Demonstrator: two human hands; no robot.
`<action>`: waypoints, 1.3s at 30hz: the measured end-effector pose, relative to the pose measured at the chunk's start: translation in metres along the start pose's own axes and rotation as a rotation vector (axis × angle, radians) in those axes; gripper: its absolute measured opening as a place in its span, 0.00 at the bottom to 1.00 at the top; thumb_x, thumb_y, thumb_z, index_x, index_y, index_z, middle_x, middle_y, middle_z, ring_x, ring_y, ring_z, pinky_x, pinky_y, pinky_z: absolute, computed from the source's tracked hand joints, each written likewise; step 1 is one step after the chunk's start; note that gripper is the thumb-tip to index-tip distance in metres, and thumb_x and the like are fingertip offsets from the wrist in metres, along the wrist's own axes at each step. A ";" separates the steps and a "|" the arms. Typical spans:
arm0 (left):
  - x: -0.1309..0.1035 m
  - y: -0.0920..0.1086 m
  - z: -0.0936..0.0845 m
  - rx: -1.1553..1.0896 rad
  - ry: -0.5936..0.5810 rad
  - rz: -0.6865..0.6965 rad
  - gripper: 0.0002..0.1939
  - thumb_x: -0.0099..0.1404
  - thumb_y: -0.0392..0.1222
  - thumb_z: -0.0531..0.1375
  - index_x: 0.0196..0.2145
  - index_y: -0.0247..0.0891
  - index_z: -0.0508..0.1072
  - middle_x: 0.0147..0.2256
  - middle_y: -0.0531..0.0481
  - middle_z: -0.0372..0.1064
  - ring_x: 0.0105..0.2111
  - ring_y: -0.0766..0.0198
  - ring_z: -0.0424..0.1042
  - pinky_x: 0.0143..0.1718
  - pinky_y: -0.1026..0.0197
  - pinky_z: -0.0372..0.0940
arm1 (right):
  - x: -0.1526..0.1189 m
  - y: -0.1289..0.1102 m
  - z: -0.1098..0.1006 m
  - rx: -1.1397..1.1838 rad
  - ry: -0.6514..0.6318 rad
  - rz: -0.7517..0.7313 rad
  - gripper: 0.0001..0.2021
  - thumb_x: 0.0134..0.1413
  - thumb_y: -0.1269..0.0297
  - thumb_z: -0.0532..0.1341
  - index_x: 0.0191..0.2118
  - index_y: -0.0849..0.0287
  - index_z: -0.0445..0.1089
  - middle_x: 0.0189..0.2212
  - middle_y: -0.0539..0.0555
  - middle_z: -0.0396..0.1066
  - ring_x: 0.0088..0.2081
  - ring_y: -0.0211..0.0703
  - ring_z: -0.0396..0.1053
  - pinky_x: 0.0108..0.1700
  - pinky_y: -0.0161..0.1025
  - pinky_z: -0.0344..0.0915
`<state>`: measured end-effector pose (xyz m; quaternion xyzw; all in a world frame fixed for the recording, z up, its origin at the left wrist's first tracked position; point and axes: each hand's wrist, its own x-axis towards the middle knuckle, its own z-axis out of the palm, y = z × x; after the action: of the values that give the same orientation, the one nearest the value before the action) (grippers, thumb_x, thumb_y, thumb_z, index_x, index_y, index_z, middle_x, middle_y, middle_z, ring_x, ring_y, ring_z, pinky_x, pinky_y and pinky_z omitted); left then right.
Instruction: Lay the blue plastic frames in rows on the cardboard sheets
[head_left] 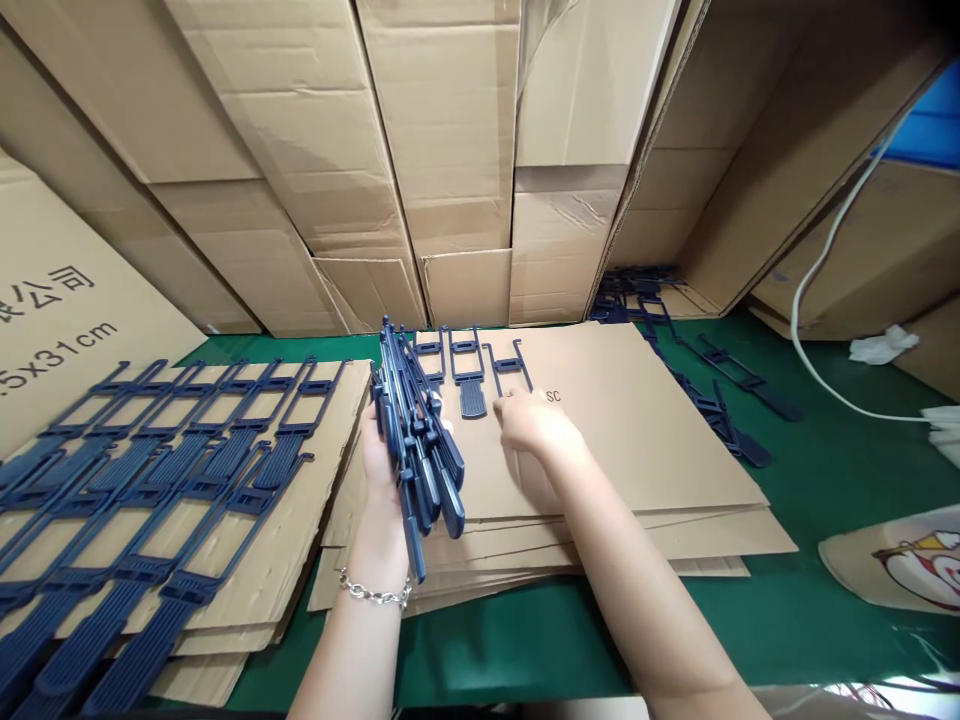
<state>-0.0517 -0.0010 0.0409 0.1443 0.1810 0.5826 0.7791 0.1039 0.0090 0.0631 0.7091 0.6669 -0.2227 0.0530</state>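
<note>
My left hand (382, 450), with a chain bracelet at its wrist, is wrapped round a bundle of dark blue plastic parts (420, 440). My right hand (529, 420) has its fingers closed on the lower end of one blue frame part (508, 365), which lies on a cardboard sheet (630, 420). Just left of it on the same sheet lies another blue part (471, 385) with a ribbed tab. A third one shows partly behind the bundle. The tips of my right fingers are mostly hidden by the hand.
Rows of blue parts (187, 500) cover a cardboard stack at the left. Loose blue parts (720, 420) lie on the green table (825, 470) at the right, near a cup (900, 560) and a white cable (799, 290). Tall cardboard boxes (450, 130) stand behind.
</note>
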 end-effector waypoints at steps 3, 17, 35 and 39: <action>0.001 0.001 -0.003 -0.004 0.009 0.024 0.16 0.63 0.47 0.51 0.29 0.32 0.71 0.25 0.47 0.66 0.30 0.62 0.71 0.27 0.66 0.69 | 0.006 0.001 0.003 0.006 0.030 0.002 0.25 0.46 0.80 0.53 0.52 0.57 0.65 0.54 0.62 0.56 0.55 0.60 0.50 0.43 0.47 0.65; 0.005 0.004 -0.006 0.013 0.015 -0.001 0.20 0.65 0.47 0.45 0.29 0.33 0.71 0.25 0.46 0.66 0.30 0.63 0.71 0.26 0.66 0.68 | 0.005 0.003 0.005 0.034 0.121 -0.036 0.17 0.49 0.80 0.50 0.44 0.64 0.67 0.44 0.63 0.62 0.44 0.51 0.63 0.42 0.41 0.63; 0.006 0.012 0.001 -0.028 0.080 0.020 0.21 0.65 0.49 0.45 0.29 0.32 0.70 0.25 0.45 0.68 0.24 0.63 0.69 0.23 0.64 0.67 | 0.065 0.018 0.013 -0.163 0.564 -0.439 0.21 0.61 0.55 0.47 0.58 0.53 0.56 0.61 0.56 0.46 0.61 0.51 0.42 0.59 0.60 0.34; 0.006 0.016 -0.003 -0.029 0.060 -0.027 0.21 0.64 0.50 0.46 0.31 0.32 0.71 0.25 0.45 0.68 0.23 0.63 0.69 0.23 0.64 0.67 | 0.086 0.021 0.016 -0.051 0.437 -0.524 0.27 0.59 0.46 0.45 0.61 0.49 0.52 0.62 0.55 0.42 0.63 0.53 0.38 0.58 0.61 0.36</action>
<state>-0.0653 0.0095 0.0440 0.1129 0.1974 0.5786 0.7833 0.1216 0.0802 0.0109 0.5432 0.8273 -0.0547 -0.1324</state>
